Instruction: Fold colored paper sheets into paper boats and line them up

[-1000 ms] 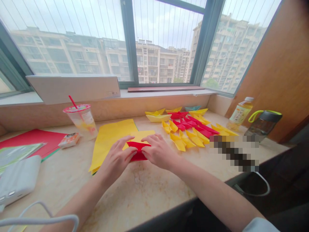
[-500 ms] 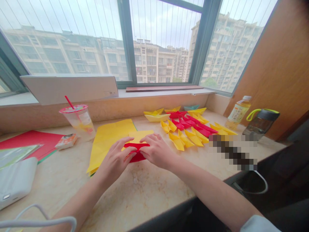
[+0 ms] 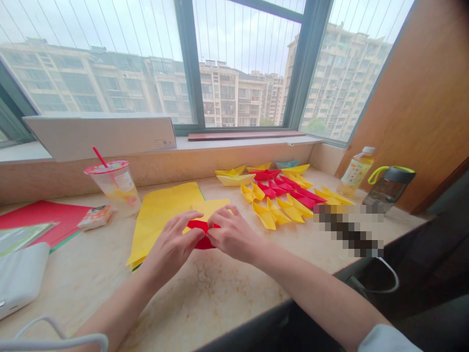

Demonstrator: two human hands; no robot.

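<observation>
My left hand [image 3: 170,247] and right hand [image 3: 232,234] have fingers [image 3: 188,230] closed on the folded red paper [image 3: 202,243], held over a yellow paper sheet [image 3: 164,220] on the marble windowsill [image 3: 220,288]. Drink bottle [image 3: 355,171] label too small to read.

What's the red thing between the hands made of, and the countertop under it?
The red piece looks like thin matte paper, given its sharp creases. The countertop looks like polished stone, perhaps marble, from its beige veining and soft sheen, though laminate can't be ruled out.
</observation>
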